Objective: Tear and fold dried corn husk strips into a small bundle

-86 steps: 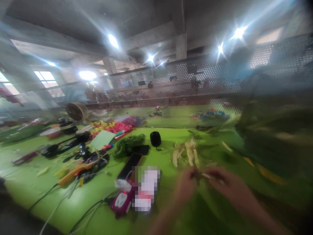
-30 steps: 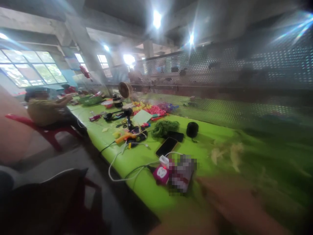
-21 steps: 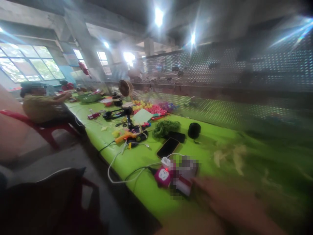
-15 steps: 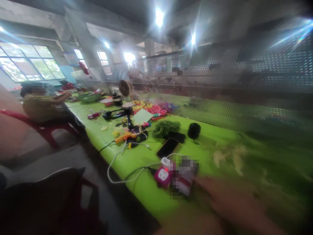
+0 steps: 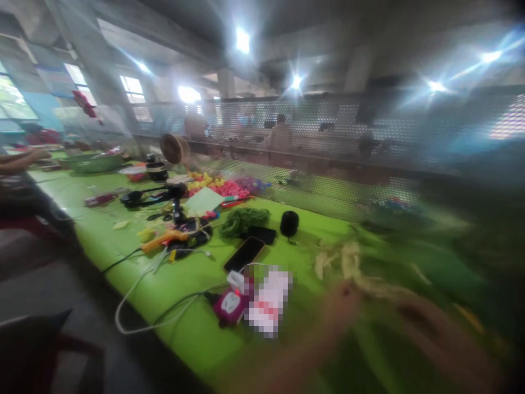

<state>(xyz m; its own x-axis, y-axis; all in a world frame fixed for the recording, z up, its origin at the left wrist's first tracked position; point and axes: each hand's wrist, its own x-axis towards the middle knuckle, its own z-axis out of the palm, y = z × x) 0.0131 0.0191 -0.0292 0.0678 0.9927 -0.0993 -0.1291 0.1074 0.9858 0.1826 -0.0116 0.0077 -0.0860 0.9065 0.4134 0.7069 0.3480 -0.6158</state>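
At the lower right, my left hand [image 5: 346,298] is blurred over the green table, touching pale yellowish strips [image 5: 350,262]; its fingers look pressed together at them. My right hand [image 5: 418,320] is farther right, smeared by motion, at the other end of a pale strip; its fingers cannot be made out. A pixelated white and red item [image 5: 268,303] lies left of my left hand, beside a magenta power socket [image 5: 230,306] with a white plug [image 5: 235,280]. Behind them are a phone [image 5: 245,254] and a black round object [image 5: 289,224].
Green yarn [image 5: 245,221], an orange glue gun [image 5: 164,239], cables and a black stand [image 5: 177,210] lie on the green table [image 5: 205,334]. Pink and yellow pieces [image 5: 221,186] are by the perforated screen [image 5: 328,180]. A person's arms [image 5: 24,160] show at far left.
The view has turned right, so the table items appear farther left. My left hand has moved to the pale strips, and my right hand now shows at their right.
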